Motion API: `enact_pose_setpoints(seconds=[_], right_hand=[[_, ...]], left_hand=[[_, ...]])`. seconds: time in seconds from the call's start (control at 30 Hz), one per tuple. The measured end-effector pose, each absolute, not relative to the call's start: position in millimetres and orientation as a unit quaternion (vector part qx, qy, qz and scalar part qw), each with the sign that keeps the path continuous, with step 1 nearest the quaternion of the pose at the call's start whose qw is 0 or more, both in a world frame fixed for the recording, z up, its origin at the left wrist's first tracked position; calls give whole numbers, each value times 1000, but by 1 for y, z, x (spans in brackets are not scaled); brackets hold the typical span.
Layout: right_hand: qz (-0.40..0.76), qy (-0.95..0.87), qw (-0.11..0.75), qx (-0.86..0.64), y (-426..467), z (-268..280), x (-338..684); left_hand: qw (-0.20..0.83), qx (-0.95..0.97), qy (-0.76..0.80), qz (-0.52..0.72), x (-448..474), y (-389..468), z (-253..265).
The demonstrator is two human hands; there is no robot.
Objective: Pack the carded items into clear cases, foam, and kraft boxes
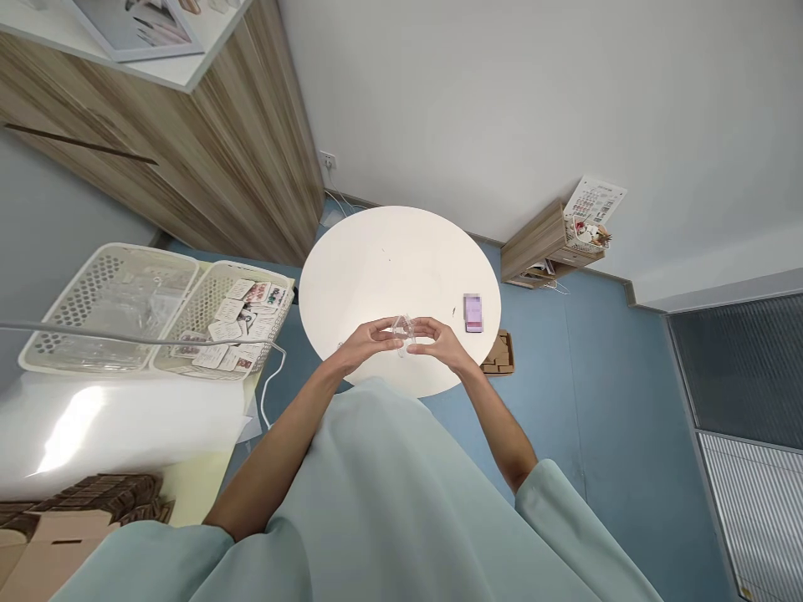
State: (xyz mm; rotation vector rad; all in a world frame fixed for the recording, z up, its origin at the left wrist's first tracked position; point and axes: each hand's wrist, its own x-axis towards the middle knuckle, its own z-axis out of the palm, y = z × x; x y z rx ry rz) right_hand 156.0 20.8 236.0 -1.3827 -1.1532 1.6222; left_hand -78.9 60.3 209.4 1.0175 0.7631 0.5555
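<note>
Two-handed grip (365,344) on clear plastic (403,328)

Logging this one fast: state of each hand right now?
Left hand: closed, holding one side of a clear plastic piece.
Right hand: closed, holding the other side of the same piece.

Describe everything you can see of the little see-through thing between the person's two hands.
The see-through piece is small, colourless and angular, with shiny pale edges, and looks like clear plastic. It sits between the fingertips of the left hand and the right hand, over the near part of the round white table. Its exact shape, and whether it touches the tabletop, I cannot tell.
</note>
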Motion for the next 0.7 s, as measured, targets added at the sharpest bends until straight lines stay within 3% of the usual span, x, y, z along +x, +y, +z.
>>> enact_pose_setpoints(seconds=[0.47, 0.7], right_hand=[[653, -385, 348, -551, 16, 219, 164], [625, -346, 432, -551, 13, 204, 162]], left_hand=[[746, 433, 438, 254, -100, 59, 212], [752, 375, 457, 292, -102, 41, 194]])
